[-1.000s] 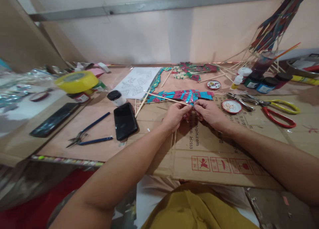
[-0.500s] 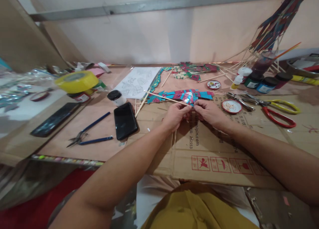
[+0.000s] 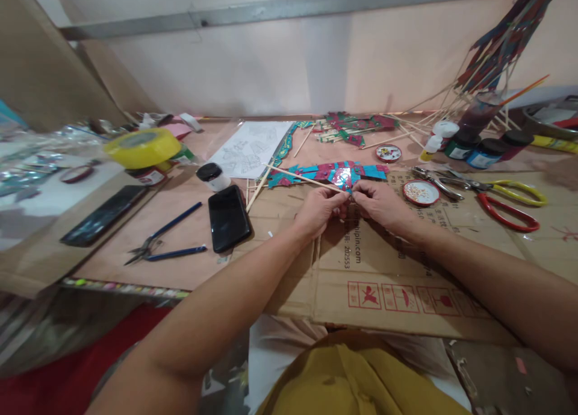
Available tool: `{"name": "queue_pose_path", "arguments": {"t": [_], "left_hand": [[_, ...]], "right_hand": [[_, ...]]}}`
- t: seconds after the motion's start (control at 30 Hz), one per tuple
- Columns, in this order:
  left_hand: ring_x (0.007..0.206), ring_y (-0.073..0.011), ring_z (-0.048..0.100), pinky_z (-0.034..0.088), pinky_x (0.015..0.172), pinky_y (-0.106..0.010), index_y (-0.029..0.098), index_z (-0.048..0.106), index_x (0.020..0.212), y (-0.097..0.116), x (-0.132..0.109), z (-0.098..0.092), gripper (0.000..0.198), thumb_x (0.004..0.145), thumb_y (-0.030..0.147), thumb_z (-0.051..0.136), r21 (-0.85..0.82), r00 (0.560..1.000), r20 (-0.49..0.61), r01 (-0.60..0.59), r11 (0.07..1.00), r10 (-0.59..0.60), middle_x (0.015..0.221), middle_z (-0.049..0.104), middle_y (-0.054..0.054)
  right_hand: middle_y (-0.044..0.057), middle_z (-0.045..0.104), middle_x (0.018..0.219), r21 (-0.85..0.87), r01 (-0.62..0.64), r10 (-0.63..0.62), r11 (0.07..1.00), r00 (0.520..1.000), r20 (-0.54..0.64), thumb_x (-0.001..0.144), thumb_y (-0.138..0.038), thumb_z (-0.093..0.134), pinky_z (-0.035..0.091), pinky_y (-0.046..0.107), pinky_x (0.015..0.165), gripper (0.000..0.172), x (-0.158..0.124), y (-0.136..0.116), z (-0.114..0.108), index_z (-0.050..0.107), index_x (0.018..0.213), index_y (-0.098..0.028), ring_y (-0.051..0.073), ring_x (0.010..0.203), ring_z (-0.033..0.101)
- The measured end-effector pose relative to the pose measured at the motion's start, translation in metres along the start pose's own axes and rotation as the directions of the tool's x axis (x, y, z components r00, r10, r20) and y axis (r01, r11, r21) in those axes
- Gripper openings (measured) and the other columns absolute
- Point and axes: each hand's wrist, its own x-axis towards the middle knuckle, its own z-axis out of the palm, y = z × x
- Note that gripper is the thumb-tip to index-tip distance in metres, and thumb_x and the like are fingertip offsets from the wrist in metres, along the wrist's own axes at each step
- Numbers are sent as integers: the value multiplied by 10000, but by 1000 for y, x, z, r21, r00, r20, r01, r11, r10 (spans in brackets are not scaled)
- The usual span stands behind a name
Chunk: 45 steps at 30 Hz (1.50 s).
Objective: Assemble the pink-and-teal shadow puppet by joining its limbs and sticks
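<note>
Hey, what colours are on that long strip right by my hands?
The strip is mainly pinkish red and bright blue, shown in the head view.

The left hand point(image 3: 321, 211) pinches the end of a thin stick point(image 3: 303, 178), close beside the right hand point(image 3: 379, 206), above printed cardboard point(image 3: 329, 297).

A pinkish table point(image 3: 106, 263) spans the frame's middle. Directly on it, left of centre, are blue-handled pliers point(image 3: 148, 246), a phone point(image 3: 229, 218) and a jar point(image 3: 215, 178); a drawing point(image 3: 259, 147) lies upper centre, flattened cardboard point(image 3: 334, 285) lower centre to right.
</note>
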Motion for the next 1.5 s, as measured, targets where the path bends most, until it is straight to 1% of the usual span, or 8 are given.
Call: {"name": "queue_pose_path", "arguments": {"t": [0.27, 0.5, 0.57, 0.67, 0.77, 0.93, 1.2, 1.5], "left_hand": [[487, -78, 492, 397, 495, -227, 132, 621, 659, -2, 1, 0, 236, 671, 318, 767, 32, 1000, -6, -3, 999, 3, 555, 561, 4], [468, -73, 498, 385, 485, -217, 126, 611, 698, -5, 5, -1, 233, 664, 301, 761, 13, 1000, -6, 9, 1000, -9, 554, 553, 17], [467, -72, 494, 388, 487, -215, 125, 609, 698, -4, 5, -1, 241, 665, 311, 759, 0, 1000, -9, 28, 1000, -28, 546, 548, 17], [459, -66, 476, 379, 484, -206, 129, 599, 685, 0, 4, 0, 253, 668, 325, 759, -20, 998, -21, 51, 999, -51, 520, 535, 22], [450, -62, 464, 364, 476, -200, 129, 596, 681, 2, 3, 1, 262, 666, 329, 765, -31, 999, -2, 43, 999, -43, 509, 532, 24], [456, -66, 466, 356, 474, -203, 128, 609, 682, 1, 3, 0, 271, 661, 342, 773, -24, 999, 1, 44, 999, -44, 513, 538, 18], [470, -69, 475, 357, 481, -205, 131, 618, 682, -2, 5, -3, 255, 679, 337, 767, -17, 999, 19, 27, 1000, -26, 535, 548, 12], [467, -73, 491, 366, 482, -216, 120, 620, 684, -5, 5, -3, 218, 705, 296, 747, -26, 1000, 21, 23, 999, -22, 544, 565, 1]], "right_hand": [[-59, 441, 511, 24, -39, 39, 999, 999, 5, 791, -236, 470, 276, 242, 493, 136, -2, -2, 0, 523, 672, -196, 91, 475, 373], [-48, 471, 528, -34, -17, 15, 999, 999, -39, 788, -199, 462, 308, 236, 496, 148, 3, 2, 4, 508, 647, -192, 96, 498, 423], [-56, 460, 510, -6, -18, 18, 1000, 999, -34, 814, -214, 452, 308, 228, 476, 150, 4, 6, 6, 501, 673, -197, 95, 479, 419], [-70, 448, 500, 100, -41, 46, 994, 998, -46, 842, -250, 459, 313, 217, 432, 105, 4, 12, 10, 511, 762, -206, 93, 438, 409], [-60, 488, 549, 184, -72, 89, 980, 992, -89, 842, -278, 508, 343, 210, 396, 74, 1, 12, 11, 525, 831, -207, 98, 443, 455], [-35, 515, 576, 210, -136, 159, 968, 983, -95, 868, -275, 532, 385, 190, 388, 129, -3, 1, 9, 522, 772, -190, 83, 457, 488], [-16, 552, 590, 237, -129, 147, 963, 987, -60, 890, -266, 532, 423, 191, 389, 163, 0, 6, 8, 533, 759, -170, 78, 446, 511], [0, 589, 664, 159, -92, 108, 983, 989, -100, 862, -190, 534, 440, 204, 414, 36, 0, 6, 9, 550, 834, -175, 98, 513, 555]]}}
